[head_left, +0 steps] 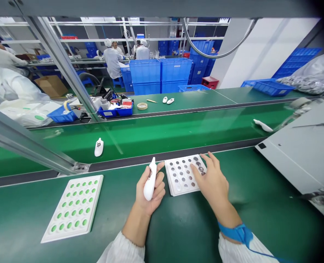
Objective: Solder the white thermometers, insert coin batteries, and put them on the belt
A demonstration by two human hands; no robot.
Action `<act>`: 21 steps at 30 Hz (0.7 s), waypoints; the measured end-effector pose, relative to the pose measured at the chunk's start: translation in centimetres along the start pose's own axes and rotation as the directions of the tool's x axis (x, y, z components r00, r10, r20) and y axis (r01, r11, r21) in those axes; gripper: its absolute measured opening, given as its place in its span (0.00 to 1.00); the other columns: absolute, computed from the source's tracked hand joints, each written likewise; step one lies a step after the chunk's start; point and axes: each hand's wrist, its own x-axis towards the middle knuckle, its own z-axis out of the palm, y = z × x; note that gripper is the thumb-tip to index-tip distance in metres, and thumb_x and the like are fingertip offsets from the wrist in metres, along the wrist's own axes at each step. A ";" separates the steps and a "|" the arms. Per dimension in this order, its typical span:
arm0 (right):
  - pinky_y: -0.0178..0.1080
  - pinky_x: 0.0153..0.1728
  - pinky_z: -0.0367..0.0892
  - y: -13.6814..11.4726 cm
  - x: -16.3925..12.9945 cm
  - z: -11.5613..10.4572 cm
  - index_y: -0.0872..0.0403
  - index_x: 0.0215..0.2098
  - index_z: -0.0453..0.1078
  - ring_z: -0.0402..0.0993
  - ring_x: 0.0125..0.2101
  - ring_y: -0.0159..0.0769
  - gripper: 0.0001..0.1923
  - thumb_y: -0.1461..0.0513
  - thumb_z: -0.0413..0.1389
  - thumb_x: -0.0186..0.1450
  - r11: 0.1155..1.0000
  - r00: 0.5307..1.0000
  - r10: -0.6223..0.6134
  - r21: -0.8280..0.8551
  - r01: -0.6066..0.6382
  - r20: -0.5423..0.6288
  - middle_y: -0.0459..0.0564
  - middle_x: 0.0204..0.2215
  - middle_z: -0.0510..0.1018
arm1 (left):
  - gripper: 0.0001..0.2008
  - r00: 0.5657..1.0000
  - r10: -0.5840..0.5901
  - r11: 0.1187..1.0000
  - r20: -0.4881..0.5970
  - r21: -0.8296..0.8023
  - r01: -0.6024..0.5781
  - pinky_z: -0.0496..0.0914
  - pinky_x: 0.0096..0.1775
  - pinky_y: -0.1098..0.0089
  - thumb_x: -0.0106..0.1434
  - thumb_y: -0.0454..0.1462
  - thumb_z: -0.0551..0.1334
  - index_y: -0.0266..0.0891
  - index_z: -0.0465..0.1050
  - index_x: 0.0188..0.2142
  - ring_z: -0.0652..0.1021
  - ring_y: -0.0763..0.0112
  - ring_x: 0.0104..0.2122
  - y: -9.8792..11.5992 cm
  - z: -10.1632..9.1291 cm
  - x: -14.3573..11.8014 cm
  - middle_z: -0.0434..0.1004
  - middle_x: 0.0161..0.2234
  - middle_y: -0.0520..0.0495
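My left hand point(150, 190) is closed around a white handheld device point(150, 184), shaped like an ear thermometer, with its narrow tip pointing up and away. Just right of it lies a white plastic tray point(180, 190) with rows of round pockets, several showing silvery discs like button cells point(193, 178). Over the tray's right side reaches my right hand point(213, 179), thumb and fingers apart; whether a fingertip touches a disc I cannot tell. A blue wrist strap point(237, 233) circles that wrist. Further left sits a second white tray point(73, 208) with green showing through its round pockets.
Beyond a dark ledge runs a green conveyor belt point(162, 133) carrying a similar white device point(99, 147) and another point(262, 125) by a grey machine housing point(304, 146). A metal post point(60, 65) rises at left. Tape point(142, 106) and blue bins point(145, 71) stand behind; co-workers sit further back.
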 end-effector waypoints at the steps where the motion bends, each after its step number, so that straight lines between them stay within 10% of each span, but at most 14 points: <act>1: 0.47 0.34 0.71 -0.2 -0.1 -0.1 0.45 0.59 0.59 0.75 0.45 0.46 0.25 0.46 0.47 0.67 1.000 1.000 -0.001 -0.028 0.001 0.014 0.45 0.66 0.56 | 0.24 1.000 0.006 1.000 0.000 0.008 -0.006 0.48 0.13 0.77 0.72 0.45 0.45 0.32 0.71 0.51 0.53 0.82 0.12 0.0 0.0 0.0 0.60 0.20 0.56; 10: 0.45 0.23 0.69 0.1 -0.3 0.4 0.47 0.57 0.63 0.75 0.25 0.38 0.25 0.47 0.48 0.67 0.984 0.996 -0.078 -0.163 0.069 -0.048 0.51 0.63 0.62 | 0.22 0.999 0.032 0.996 -0.039 0.082 -0.029 0.54 0.15 0.77 0.70 0.44 0.50 0.31 0.73 0.50 0.57 0.81 0.14 -0.1 0.5 -0.4 0.58 0.20 0.55; 15: 0.40 0.27 0.69 0.0 -0.4 0.6 0.51 0.55 0.66 0.74 0.45 0.46 0.23 0.52 0.54 0.65 0.971 0.926 -0.239 -0.060 0.232 -0.293 0.53 0.60 0.65 | 0.22 0.948 0.194 0.908 -0.253 0.413 -0.076 0.51 0.16 0.76 0.65 0.47 0.57 0.34 0.71 0.52 0.58 0.82 0.15 1.3 0.5 0.6 0.67 0.26 0.52; 18: 0.41 0.30 0.70 0.0 -0.5 0.7 0.51 0.55 0.66 0.72 0.47 0.46 0.22 0.52 0.53 0.65 0.961 0.894 -0.259 -0.001 0.278 -0.365 0.52 0.59 0.67 | 0.27 0.781 0.504 0.459 -0.370 0.880 0.121 0.59 0.21 0.73 0.66 0.52 0.50 0.36 0.68 0.54 0.68 0.74 0.20 4.8 0.0 3.7 0.76 0.36 0.44; 19: 0.42 0.31 0.71 0.0 -0.5 0.8 0.51 0.55 0.67 0.71 0.47 0.47 0.22 0.52 0.53 0.65 0.957 0.889 -0.260 0.023 0.290 -0.377 0.52 0.59 0.67 | 0.28 0.728 0.590 0.220 -0.350 0.937 0.273 0.63 0.25 0.70 0.67 0.52 0.46 0.36 0.68 0.54 0.72 0.70 0.24 6.3 -0.2 5.1 0.77 0.39 0.41; 21: 0.45 0.35 0.72 0.1 -0.3 1.0 0.51 0.54 0.67 0.70 0.48 0.48 0.21 0.52 0.54 0.65 0.939 0.869 -0.277 0.078 0.336 -0.410 0.53 0.58 0.67 | 0.26 0.677 0.661 0.033 -0.325 0.913 0.406 0.67 0.36 0.64 0.66 0.50 0.50 0.35 0.69 0.54 0.77 0.57 0.37 9.2 -0.6 8.1 0.77 0.44 0.36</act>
